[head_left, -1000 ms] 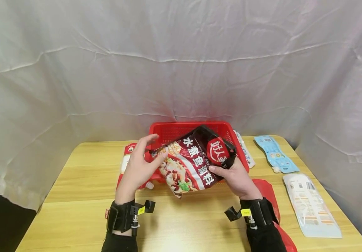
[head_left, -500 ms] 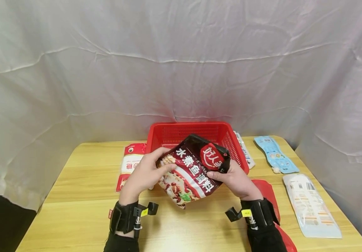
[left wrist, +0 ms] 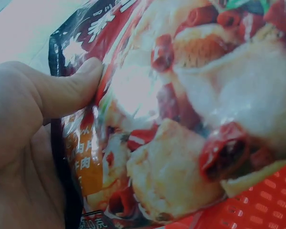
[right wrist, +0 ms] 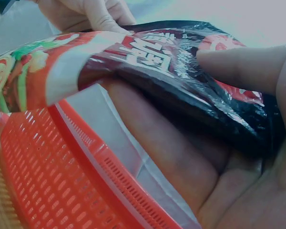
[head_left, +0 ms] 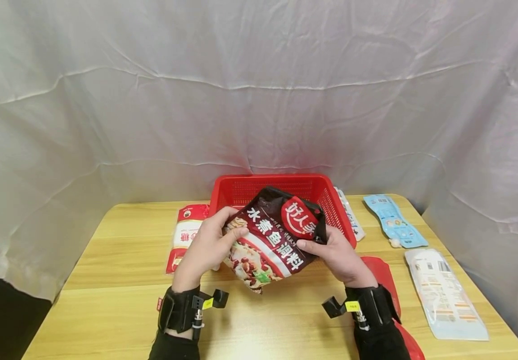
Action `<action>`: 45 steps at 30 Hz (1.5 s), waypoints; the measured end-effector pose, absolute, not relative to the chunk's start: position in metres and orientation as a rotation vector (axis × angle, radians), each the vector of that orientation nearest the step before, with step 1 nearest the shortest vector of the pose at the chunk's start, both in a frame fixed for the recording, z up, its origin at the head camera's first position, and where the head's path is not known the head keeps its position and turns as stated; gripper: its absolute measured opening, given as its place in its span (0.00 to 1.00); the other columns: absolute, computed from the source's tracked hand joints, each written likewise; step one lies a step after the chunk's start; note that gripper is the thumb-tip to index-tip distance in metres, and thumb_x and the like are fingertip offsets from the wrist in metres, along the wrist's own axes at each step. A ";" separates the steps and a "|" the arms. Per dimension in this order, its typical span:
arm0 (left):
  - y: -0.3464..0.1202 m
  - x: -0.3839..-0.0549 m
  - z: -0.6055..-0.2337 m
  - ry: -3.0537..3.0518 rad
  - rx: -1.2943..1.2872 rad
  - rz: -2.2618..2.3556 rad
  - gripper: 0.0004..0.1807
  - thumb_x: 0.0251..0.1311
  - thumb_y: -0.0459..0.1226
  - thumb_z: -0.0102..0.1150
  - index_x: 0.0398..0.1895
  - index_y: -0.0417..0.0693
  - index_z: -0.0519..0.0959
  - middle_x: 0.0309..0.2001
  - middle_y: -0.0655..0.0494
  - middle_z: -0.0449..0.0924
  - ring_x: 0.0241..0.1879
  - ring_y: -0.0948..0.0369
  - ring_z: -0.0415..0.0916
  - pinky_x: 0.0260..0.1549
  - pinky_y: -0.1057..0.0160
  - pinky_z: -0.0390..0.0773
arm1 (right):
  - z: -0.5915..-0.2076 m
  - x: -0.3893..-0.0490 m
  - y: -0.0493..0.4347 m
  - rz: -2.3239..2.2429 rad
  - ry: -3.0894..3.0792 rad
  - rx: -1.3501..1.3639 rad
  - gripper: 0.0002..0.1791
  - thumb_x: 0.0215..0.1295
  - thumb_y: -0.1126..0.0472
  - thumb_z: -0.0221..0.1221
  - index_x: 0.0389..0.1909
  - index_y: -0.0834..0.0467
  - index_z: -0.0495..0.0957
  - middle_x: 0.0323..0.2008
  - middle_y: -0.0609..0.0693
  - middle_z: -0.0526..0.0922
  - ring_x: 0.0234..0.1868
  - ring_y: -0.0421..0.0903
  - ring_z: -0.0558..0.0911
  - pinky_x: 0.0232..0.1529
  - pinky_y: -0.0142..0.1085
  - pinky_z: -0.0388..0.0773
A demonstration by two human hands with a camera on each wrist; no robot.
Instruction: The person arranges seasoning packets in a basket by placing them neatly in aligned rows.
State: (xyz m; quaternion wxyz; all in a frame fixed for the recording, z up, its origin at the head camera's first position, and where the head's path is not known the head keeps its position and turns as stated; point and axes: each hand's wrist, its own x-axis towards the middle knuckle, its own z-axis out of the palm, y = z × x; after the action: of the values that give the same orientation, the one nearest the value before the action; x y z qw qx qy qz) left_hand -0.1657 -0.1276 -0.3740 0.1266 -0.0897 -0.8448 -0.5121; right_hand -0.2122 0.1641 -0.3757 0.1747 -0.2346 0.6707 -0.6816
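one dark red seasoning packet (head_left: 274, 240) held above one red basket's (head_left: 259, 190) near rim, left hand (head_left: 206, 247) and right hand (head_left: 335, 255) each pinching an edge, five other pouches on one wooden table (head_left: 119, 295), two partly hidden, basket interior mostly obscured

Hidden and cropped parts around the two-handed grip.
Behind the held seasoning packet (head_left: 274, 239): front wall of red basket (head_left: 281, 187) concealed. Beneath right hand (head_left: 335, 255): red pouch (head_left: 382, 280) mostly covered, cut off at bottom edge. Beside left hand (head_left: 204, 247): sugar bag (head_left: 184, 227) partly concealed.
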 end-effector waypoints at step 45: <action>-0.119 -0.177 -0.381 -2.263 -0.090 -1.887 0.15 0.70 0.40 0.66 0.53 0.42 0.79 0.44 0.46 0.84 0.40 0.54 0.79 0.45 0.58 0.78 | -0.369 -0.201 0.144 -2.022 2.209 -0.467 0.21 0.71 0.62 0.66 0.59 0.71 0.79 0.44 0.50 0.90 0.43 0.43 0.88 0.42 0.36 0.87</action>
State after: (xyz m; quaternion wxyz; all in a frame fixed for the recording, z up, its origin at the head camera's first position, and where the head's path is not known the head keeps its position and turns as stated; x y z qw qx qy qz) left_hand -0.1774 -0.1192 -0.3814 0.0968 -0.0306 -0.7641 -0.6371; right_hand -0.2010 0.1435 -0.3694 0.0553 -0.1538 0.7277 -0.6662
